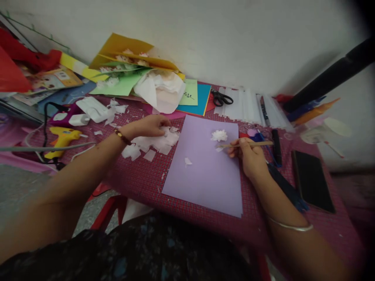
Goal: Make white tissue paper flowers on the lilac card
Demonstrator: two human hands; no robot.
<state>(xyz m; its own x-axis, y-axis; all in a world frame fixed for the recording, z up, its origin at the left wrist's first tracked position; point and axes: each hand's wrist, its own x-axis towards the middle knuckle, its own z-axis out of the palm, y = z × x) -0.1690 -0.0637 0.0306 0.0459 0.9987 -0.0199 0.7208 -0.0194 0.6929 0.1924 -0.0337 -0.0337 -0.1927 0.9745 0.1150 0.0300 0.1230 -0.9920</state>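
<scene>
My right hand (250, 156) grips a thin wooden stick (262, 143) above the right side of a purple sheet of paper (205, 168). The stick's tip is beside a small white scrap (219, 149). Just above it on the sheet sits a ruffled white paper tuft (219, 135). A loose white paper piece (188, 161) lies lower on the sheet. To the left, my left hand (150, 125) reaches over a spread of thin white paper pieces (159, 145). Its fingers are bent and a little apart, with nothing visible between them.
A yellow glue gun (63, 140) and white plugs (93, 109) lie at the left. Coloured cards (125, 84) with white tufts lean at the back, near black scissors (222, 98). A black phone (313, 181) and a black pen-like item (276, 147) lie at the right.
</scene>
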